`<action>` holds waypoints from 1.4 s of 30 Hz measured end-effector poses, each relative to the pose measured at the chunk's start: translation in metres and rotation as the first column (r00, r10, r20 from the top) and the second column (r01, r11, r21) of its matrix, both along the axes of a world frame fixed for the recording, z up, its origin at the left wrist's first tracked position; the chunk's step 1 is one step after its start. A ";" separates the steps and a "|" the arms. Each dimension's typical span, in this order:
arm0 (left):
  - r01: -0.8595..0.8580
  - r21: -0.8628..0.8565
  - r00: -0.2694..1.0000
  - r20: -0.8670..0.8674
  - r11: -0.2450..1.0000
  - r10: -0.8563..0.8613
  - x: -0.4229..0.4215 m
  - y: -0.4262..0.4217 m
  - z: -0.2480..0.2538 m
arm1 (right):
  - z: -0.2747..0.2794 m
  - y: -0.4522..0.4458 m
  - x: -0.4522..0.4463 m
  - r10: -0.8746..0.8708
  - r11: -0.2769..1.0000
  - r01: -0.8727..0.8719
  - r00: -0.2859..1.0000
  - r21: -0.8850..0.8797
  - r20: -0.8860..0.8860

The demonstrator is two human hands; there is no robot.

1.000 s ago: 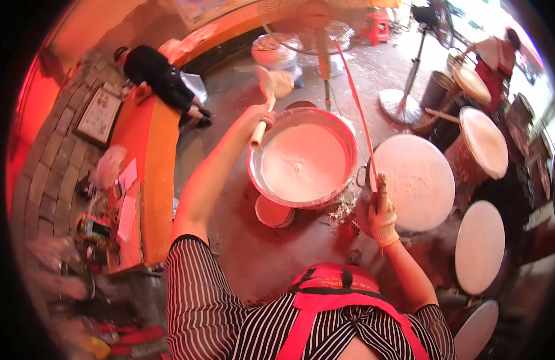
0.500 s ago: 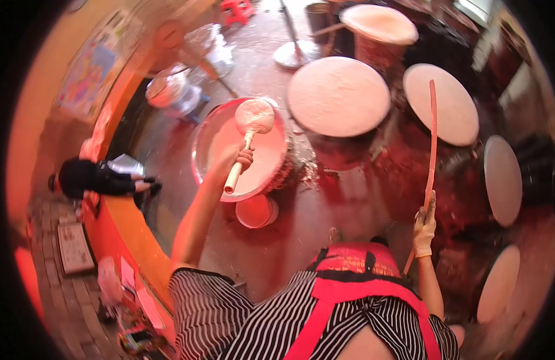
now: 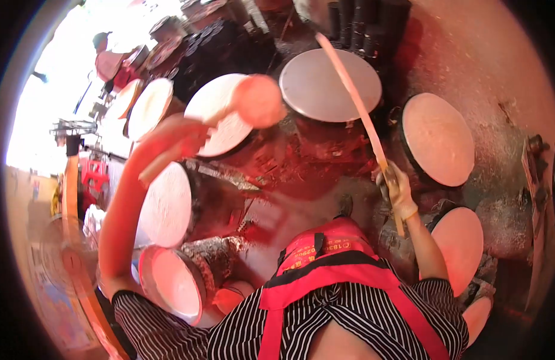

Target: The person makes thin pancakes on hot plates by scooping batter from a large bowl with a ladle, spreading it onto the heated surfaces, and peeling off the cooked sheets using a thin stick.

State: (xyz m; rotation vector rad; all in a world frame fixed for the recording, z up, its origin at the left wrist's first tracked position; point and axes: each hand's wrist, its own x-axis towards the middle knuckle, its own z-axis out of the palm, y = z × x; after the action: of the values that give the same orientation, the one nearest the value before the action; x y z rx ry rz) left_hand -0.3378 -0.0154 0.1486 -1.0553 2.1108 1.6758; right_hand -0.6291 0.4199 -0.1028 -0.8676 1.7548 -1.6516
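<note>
My left hand (image 3: pixel 184 133), blurred by motion, is closed around the handle of a round-headed ladle (image 3: pixel 257 101). The ladle's head is raised between a white-coated griddle (image 3: pixel 220 135) and a bare grey griddle (image 3: pixel 330 84); its contents are smeared by motion. In my right hand (image 3: pixel 398 191), which wears a pale glove, is a long thin wooden stick (image 3: pixel 356 99). The stick slants up and left, its far part passing in front of the grey griddle. A large basin (image 3: pixel 146 277) of white batter stands at the lower left.
More coated round griddles curve around me, at the left (image 3: pixel 166 207) and right (image 3: pixel 438 139). A small bucket (image 3: pixel 232 294) touches the basin's side. Dark cylinders (image 3: pixel 367 27) stand behind the grey griddle. Far left are a red stool (image 3: pixel 94 174) and another person (image 3: pixel 112 63).
My view has swung right, so the basin now lies lower left. My left hand has carried the ladle from above the basin toward the griddles. My right hand still grips the stick.
</note>
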 end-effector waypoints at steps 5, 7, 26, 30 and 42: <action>0.338 -0.527 0.920 0.007 0.780 -0.393 -0.293 0.008 0.023 | 0.092 -0.087 -0.142 0.004 0.991 -0.087 0.772 -0.100 -0.636; 0.327 -0.672 0.914 0.046 0.664 -0.403 -0.358 0.032 0.014 | 0.103 -0.103 -0.177 -0.046 0.997 0.071 0.650 0.001 -0.759; -0.480 0.538 0.406 -0.565 0.693 0.719 -0.497 0.063 -0.242 | -0.114 -0.176 -0.203 -0.354 0.930 0.354 0.935 0.097 -0.009; -0.200 0.685 0.362 -0.613 0.700 0.703 -0.470 0.014 -0.164 | -0.039 -0.199 -0.213 -0.195 0.979 0.175 0.691 0.101 0.696; -0.472 0.718 0.602 -0.162 0.512 0.782 -0.227 0.050 -0.195 | -0.074 -0.278 -0.162 -0.527 0.831 0.528 0.652 0.173 0.545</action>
State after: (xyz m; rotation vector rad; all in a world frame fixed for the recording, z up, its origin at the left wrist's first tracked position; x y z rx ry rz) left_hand -0.5653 0.0349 -0.0468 -1.3986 1.1109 2.9925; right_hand -0.7909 0.1415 -0.1767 0.2167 1.6232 -1.9934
